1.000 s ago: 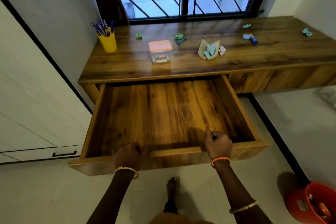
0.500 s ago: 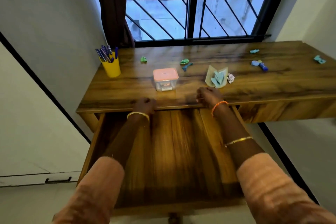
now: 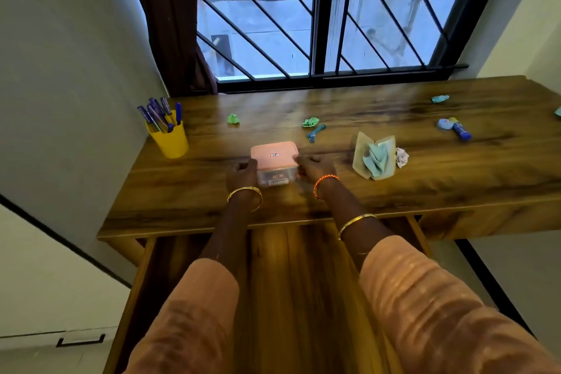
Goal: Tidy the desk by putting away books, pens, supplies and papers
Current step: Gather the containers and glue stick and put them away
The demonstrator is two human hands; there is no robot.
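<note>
On the tabletop (image 3: pixel 394 191), left hand (image 3: pixel 241 173) and right hand (image 3: pixel 314 168) flank the pink-lidded box (image 3: pixel 274 162). Both grips clamped on its sides.

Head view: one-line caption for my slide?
Both hands, left and right, grip pink-lidded box on desk above open drawer.

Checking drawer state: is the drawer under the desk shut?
No, the drawer stands pulled out below the desk, its wooden floor showing between the arms.

A wooden counter (image 3: pixel 379 191) is carrying a yellow pen cup (image 3: pixel 168 140) at its left edge, a pink-lidded box (image 3: pixel 274 161) mid-front, an open wallet (image 3: pixel 375 158), crumpled paper scraps (image 3: pixel 310 122) and a glue stick (image 3: pixel 460 132) toward the right.
</note>
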